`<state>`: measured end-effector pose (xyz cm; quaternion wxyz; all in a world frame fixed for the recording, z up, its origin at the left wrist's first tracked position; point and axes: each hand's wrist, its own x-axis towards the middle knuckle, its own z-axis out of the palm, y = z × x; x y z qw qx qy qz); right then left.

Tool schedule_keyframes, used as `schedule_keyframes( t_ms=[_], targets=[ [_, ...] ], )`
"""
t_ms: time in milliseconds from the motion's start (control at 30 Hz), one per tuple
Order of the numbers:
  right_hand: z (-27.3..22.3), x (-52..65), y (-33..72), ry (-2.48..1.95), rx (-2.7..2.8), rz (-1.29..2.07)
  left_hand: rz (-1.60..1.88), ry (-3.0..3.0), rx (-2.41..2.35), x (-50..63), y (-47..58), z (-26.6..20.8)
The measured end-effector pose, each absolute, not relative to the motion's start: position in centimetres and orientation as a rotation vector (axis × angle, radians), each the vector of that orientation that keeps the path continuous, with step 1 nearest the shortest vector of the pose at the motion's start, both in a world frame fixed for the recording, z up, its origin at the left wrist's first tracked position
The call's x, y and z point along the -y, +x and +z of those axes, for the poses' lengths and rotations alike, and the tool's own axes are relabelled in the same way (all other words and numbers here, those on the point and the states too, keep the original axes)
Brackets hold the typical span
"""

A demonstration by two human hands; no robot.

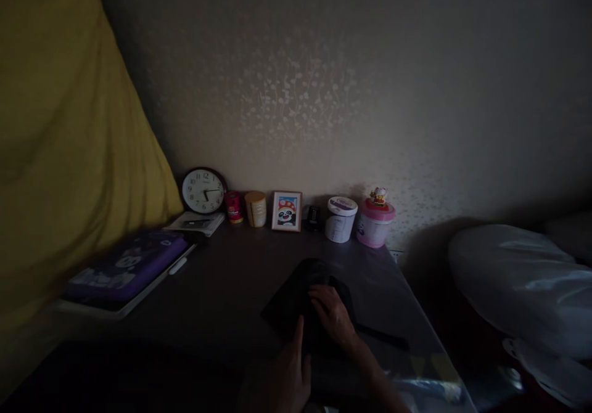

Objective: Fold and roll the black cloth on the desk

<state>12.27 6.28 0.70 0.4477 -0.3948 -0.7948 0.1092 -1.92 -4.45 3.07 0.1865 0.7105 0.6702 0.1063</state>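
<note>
Fingers (320, 291) touch a soft-looking, angular black bundle (290, 297).

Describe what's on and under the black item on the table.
The right hand is on the black item; the left hand overlaps it in view, contact unclear. The table shows around it; whatever lies directly underneath is covered.

Dark tbl (222, 302): black cloth (284, 307) on it, under R hand (333, 315) and by L hand (292, 370), strap (383, 336) running R of R hand. Far L of hands: board (157, 282), white stick (177, 265) beside it, papers (213, 222). Beyond hands, L to R: red can (234, 209), yellow tub (256, 211), frame (287, 211), white tub (341, 222), pink tub (372, 229).
</note>
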Motion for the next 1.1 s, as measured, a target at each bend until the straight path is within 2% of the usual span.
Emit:
schedule_keyframes(
  t_ms=[167,400,600,733,833,967,1100],
  targets=[
    [0.0,-10.5,12.2,-0.996,2.063,0.086,0.252,1.949,-1.896,4.3,-1.7,3.0],
    [1.9,-14.0,12.7,-1.307,1.953,-0.011,0.304,1.894,-1.864,4.2,-1.7,3.5],
    [2.7,-9.4,10.9,-0.961,2.260,0.141,0.210,1.934,-1.938,4.4,-1.4,4.2],
    [2.5,-10.1,9.6,-0.960,2.393,0.118,0.239,1.918,-1.941,4.7,-1.3,4.9],
    [2.5,-12.4,9.8,-1.151,2.232,0.088,0.277,1.884,-1.910,4.8,-1.4,5.1],
    [1.8,-13.8,12.6,-1.361,1.780,0.229,0.315,1.887,-1.866,4.6,-1.7,4.1],
    [-0.1,-12.1,17.3,-1.538,1.550,0.311,0.317,1.921,-1.932,4.2,-2.0,2.4]
  ],
)
